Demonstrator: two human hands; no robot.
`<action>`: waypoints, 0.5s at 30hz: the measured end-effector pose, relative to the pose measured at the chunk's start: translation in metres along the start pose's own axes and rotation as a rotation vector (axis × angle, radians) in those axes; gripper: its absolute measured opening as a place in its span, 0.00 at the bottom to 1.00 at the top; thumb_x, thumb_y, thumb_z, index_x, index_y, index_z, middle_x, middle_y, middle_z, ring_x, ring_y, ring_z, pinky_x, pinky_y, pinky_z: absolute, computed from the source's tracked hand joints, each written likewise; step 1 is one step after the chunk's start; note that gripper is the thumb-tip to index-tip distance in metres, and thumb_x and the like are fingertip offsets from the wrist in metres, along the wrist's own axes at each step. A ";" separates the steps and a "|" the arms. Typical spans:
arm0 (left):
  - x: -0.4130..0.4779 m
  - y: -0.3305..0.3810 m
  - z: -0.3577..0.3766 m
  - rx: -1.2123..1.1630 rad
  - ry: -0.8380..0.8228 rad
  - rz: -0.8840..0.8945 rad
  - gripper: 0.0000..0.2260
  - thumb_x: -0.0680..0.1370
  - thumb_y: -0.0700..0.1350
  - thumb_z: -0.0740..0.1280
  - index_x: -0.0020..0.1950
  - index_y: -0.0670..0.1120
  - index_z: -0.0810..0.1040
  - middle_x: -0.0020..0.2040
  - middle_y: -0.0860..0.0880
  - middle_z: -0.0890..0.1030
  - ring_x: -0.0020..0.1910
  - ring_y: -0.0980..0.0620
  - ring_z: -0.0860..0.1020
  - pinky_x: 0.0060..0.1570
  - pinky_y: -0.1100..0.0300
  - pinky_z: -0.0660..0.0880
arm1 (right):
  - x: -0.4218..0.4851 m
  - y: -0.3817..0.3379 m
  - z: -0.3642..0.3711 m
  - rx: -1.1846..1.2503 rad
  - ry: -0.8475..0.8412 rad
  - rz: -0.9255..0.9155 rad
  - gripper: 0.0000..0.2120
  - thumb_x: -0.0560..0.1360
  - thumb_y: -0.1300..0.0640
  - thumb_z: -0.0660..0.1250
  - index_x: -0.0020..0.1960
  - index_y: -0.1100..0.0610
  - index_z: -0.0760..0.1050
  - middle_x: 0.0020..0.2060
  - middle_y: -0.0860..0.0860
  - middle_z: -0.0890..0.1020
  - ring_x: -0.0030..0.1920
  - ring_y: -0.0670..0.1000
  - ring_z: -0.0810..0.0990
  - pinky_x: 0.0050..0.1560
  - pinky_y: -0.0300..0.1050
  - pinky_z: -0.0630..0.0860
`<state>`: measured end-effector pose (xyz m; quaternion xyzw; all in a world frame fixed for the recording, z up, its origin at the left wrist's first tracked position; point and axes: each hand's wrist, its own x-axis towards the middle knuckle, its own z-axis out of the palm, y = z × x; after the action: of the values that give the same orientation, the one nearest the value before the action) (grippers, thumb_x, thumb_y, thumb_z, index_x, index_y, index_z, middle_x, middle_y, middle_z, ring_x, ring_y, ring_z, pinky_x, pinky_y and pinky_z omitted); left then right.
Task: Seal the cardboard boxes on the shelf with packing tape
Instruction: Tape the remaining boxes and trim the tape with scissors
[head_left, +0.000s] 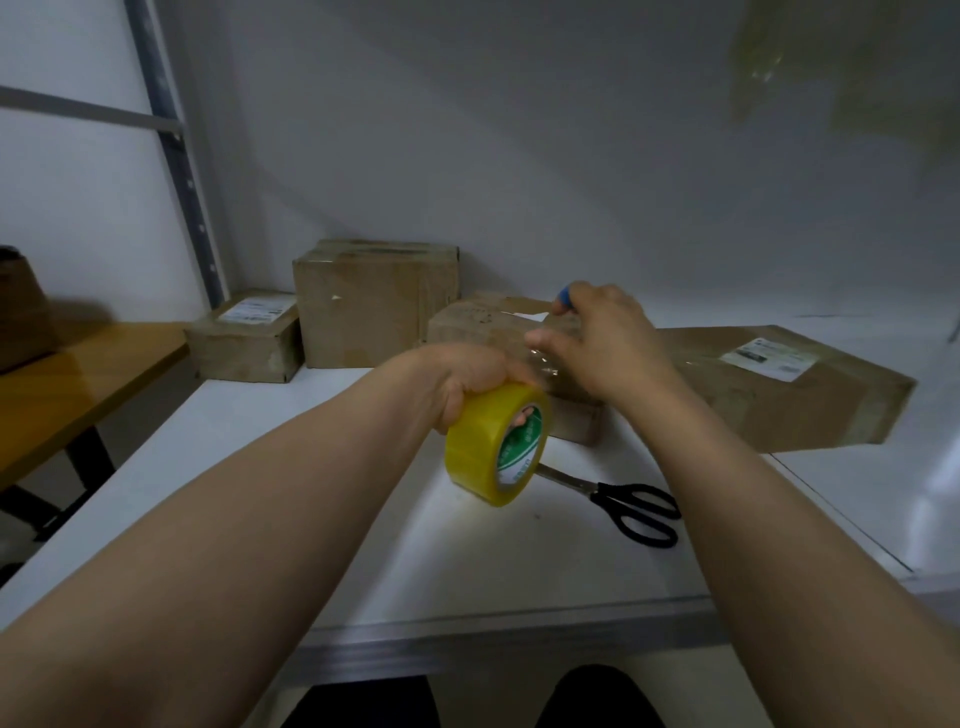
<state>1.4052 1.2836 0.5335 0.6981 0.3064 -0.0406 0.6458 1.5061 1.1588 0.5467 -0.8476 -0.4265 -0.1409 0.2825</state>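
Note:
My left hand (467, 376) grips a yellow roll of packing tape (485, 447) just above the white shelf (337, 519). A clear strip runs from the roll up onto a low cardboard box (467, 322) in the middle. My right hand (613, 353) lies on that box over the strip, thumb spread to the left. Its curled fingers hold a small blue tool (562, 297), of which only the tip shows. The hands hide the front of the box.
Black-handled scissors (639, 512) lie on the shelf right of the roll. A long flat box (779, 395) lies at right, a tall box (363, 306) and a small labelled box (244, 345) at the back left. A wooden table (67, 384) stands beyond the shelf's left edge.

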 end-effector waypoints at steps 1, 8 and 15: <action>0.000 0.000 0.000 -0.003 -0.002 0.003 0.10 0.76 0.45 0.73 0.54 0.41 0.79 0.35 0.43 0.81 0.28 0.50 0.79 0.35 0.56 0.79 | 0.003 0.000 0.009 -0.032 -0.043 0.017 0.23 0.75 0.38 0.69 0.63 0.51 0.74 0.59 0.54 0.77 0.61 0.57 0.74 0.61 0.54 0.72; -0.001 -0.001 -0.004 0.005 -0.017 0.012 0.11 0.77 0.45 0.72 0.55 0.41 0.80 0.41 0.42 0.84 0.34 0.47 0.82 0.38 0.53 0.80 | 0.003 0.011 0.042 -0.203 0.031 0.044 0.25 0.77 0.36 0.64 0.70 0.47 0.71 0.66 0.54 0.74 0.69 0.57 0.68 0.65 0.55 0.64; -0.019 -0.002 -0.008 0.181 -0.137 0.010 0.06 0.78 0.45 0.71 0.43 0.44 0.80 0.33 0.46 0.79 0.29 0.53 0.75 0.31 0.64 0.77 | 0.004 0.013 0.045 -0.238 0.048 0.022 0.29 0.75 0.33 0.65 0.70 0.48 0.71 0.66 0.54 0.74 0.68 0.57 0.68 0.65 0.55 0.64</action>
<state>1.3859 1.2840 0.5423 0.7506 0.2533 -0.1127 0.5998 1.5184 1.1825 0.5079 -0.8761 -0.3907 -0.2078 0.1916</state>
